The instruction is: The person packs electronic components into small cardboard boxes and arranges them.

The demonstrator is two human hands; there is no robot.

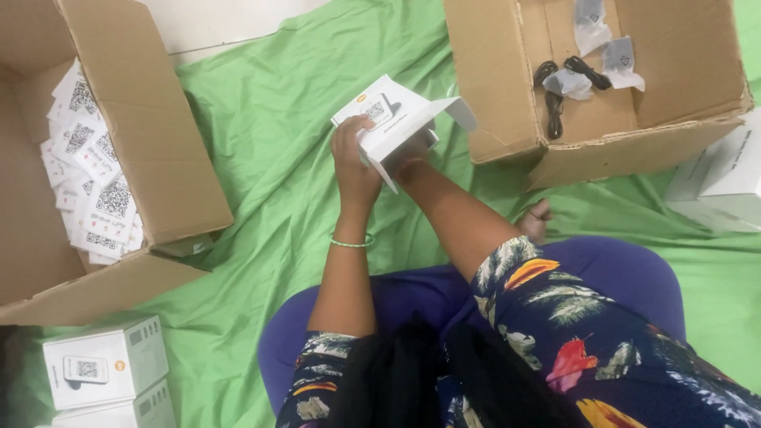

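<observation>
A small white carton (400, 127) with its flap open is held over the green cloth (269, 143). A white card with a square code pattern (372, 109) pokes out of its open end. My left hand (353, 162) grips the carton's near side and touches the card; a green bangle sits on that wrist. My right hand (412, 158) is mostly hidden under the carton and supports it from below.
An open cardboard box (158, 150) at the left holds several code cards (91, 170). Another open cardboard box (507, 87) at the upper right holds black cables (552, 95) and small plastic bags. Closed white cartons (103, 364) stand at the lower left; more white boxes (725, 178) at the right.
</observation>
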